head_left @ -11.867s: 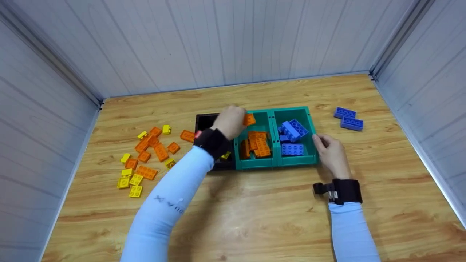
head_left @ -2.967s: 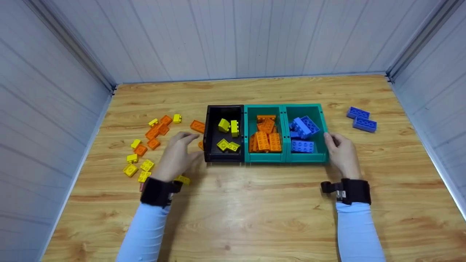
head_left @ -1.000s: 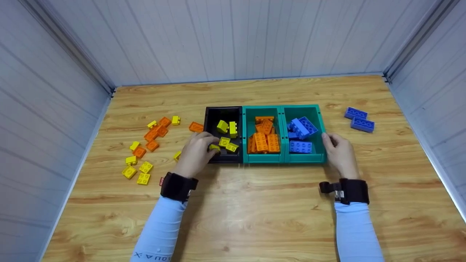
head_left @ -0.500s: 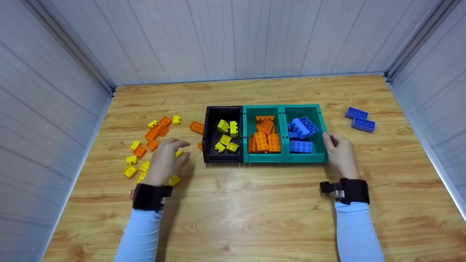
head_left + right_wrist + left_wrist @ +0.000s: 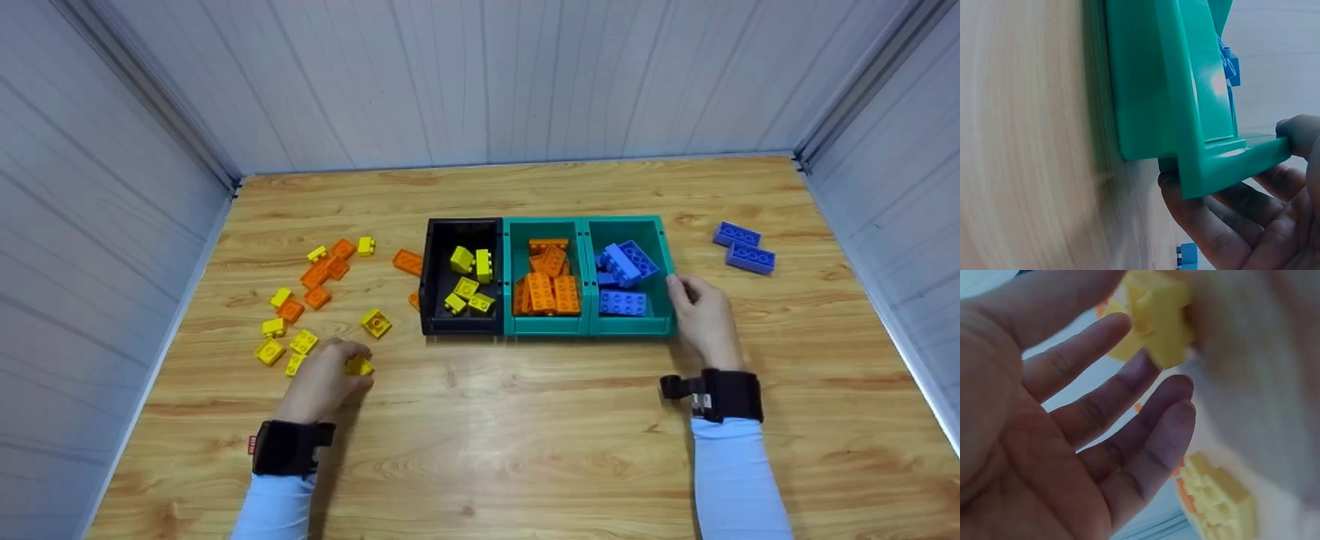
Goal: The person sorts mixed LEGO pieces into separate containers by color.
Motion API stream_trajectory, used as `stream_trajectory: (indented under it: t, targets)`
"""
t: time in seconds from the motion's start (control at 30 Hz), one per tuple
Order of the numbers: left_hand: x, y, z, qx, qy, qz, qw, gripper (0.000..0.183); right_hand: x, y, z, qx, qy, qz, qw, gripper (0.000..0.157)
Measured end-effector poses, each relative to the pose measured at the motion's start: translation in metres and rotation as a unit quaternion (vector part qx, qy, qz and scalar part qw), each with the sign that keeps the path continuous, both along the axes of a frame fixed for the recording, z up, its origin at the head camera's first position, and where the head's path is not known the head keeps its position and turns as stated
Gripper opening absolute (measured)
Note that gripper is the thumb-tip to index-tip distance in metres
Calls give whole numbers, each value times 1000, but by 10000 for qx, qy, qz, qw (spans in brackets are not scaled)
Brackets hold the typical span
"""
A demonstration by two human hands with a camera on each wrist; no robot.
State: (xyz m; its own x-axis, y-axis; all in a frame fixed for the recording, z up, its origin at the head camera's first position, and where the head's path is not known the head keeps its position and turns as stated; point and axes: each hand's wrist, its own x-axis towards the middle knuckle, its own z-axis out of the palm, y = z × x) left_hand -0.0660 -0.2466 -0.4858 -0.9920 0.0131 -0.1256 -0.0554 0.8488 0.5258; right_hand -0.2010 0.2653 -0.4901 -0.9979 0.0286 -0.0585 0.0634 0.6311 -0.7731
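Observation:
My left hand [image 5: 319,382] is low over the table at the left, thumb and fingers spread on either side of a yellow toy brick [image 5: 359,366]. In the left wrist view the fingers are loosely extended, and a yellow brick [image 5: 1165,320] shows at the thumb and fingertips. My right hand [image 5: 705,319] grips the right wall of the green bin [image 5: 667,259]; in the right wrist view the thumb is on top of its rim and the fingers are beneath. Blue bricks [image 5: 622,303] lie in that bin. Another yellow brick [image 5: 376,323] sits just beyond my left hand.
A black bin [image 5: 463,326] with several yellow bricks and a green middle bin [image 5: 546,325] with orange bricks adjoin the right one. Loose orange bricks [image 5: 316,298] and yellow bricks [image 5: 269,352] are scattered left. Two blue bricks [image 5: 750,258] lie at the right.
My left hand has released a yellow brick into the black bin and moved left and nearer to another. Since the oldest frame, both left bins have gained bricks. My right hand stays on the bin.

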Motion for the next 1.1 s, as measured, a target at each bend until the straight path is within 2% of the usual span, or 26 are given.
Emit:
stream_trajectory:
  t: [0.13, 0.3, 0.5, 0.57, 0.73, 0.83, 1.0, 1.1]
  targets:
    - [1, 2, -6, 25, 24, 71, 10000, 31, 0, 0, -1, -23, -2, -19, 10000, 63]
    - [0, 4, -5, 13, 95, 101, 9999, 34, 0, 0, -1, -86, -84, 8, 9999, 64]
    - [-7, 18, 13, 185, 116, 206, 9995, 42, 0, 0, -1, -86, 22, 45, 10000, 64]
    - [-12, 26, 21, 237, 293, 58, 9993, 42, 0, 0, -2, -60, 149, 35, 9999, 62]
    - [-34, 52, 37, 180, 874, -535, 9946, 42, 2, 1, -4, -21, 219, -27, 9998, 62]
    - [-51, 72, 43, 219, 963, -735, 9924, 43, 2, 2, -3, -52, 105, -32, 9999, 64]
    - [-81, 102, 45, 276, 1037, -1218, 9867, 40, 1, 1, -2, -39, 15, -31, 10000, 65]
    - [-94, 114, 44, 254, 1104, -1480, 9825, 38, 1, 0, -3, -42, 66, 3, 10000, 65]
